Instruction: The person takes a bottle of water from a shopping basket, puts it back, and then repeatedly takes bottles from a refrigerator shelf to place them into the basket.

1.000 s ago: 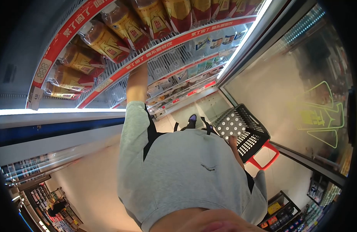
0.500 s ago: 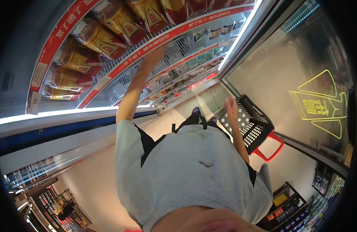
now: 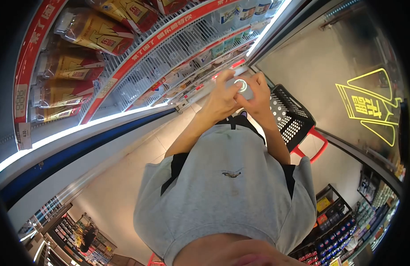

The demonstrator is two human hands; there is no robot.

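Note:
Both hands are together in front of my chest, around a pale container (image 3: 243,87) with a round white end facing the camera. My left hand (image 3: 222,96) has its fingers curled on the container's left side. On the other side, my right hand (image 3: 259,98) holds it, thumb and fingers bent around its edge. The hands hide most of the container, so its full shape cannot be made out. Beyond my left hand are the wire shelves (image 3: 158,55) of an open cooler, with large bottles of amber drink (image 3: 96,32) on the upper shelf.
A black basket (image 3: 293,116) with a red handle stands to the right, below my right hand. The glass cooler door (image 3: 320,66) with yellow markings is open on the right. Stocked drink shelves (image 3: 333,235) are at the lower right. A person in dark clothing (image 3: 87,238) is far off, lower left.
My left hand has come out of the cooler and moved right and down to the container. My right hand has moved up and left from near the basket and now holds it too.

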